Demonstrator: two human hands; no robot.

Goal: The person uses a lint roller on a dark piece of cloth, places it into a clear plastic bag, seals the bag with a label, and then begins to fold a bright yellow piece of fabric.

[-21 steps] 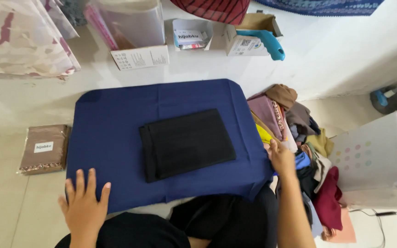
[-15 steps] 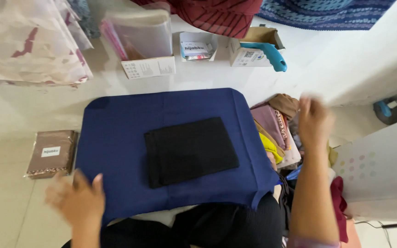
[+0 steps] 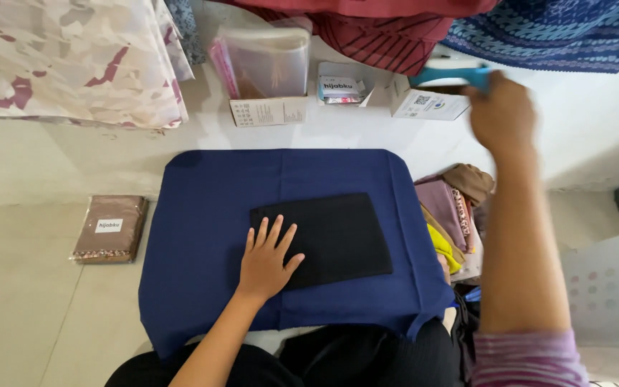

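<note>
Fingers [image 3: 275, 233] of the left hand [image 3: 266, 261] were spread wide and pressed flat, holding nothing, on the near left part of a folded black cloth [image 3: 324, 240]. That cloth lay on a dark blue cloth [image 3: 202, 215] spread over the floor [image 3: 30, 287], its long axis running left to right, tilted a little, and most of it stretched away to the right of the palm. Off the blue cloth's left edge, well apart from the hand, sat a flat brown packet [image 3: 109, 229] in clear wrap. Beyond the far edge stood a clear plastic bag in a card tray [image 3: 266, 72] and a small packet [image 3: 340, 84]. Farther right, past the blue cloth's far right corner, the right hand [image 3: 503, 115] was raised and blurred, just beside a teal handle [image 3: 453, 74] that rested over a white box [image 3: 428, 105]; whether its fingers were closed on the handle or only near it I could not tell. Below that arm, against the blue cloth's right edge, lay a heap of coloured cloths [image 3: 449, 208]. So the left hand was the one on the black cloth, the right well away from it.
</note>
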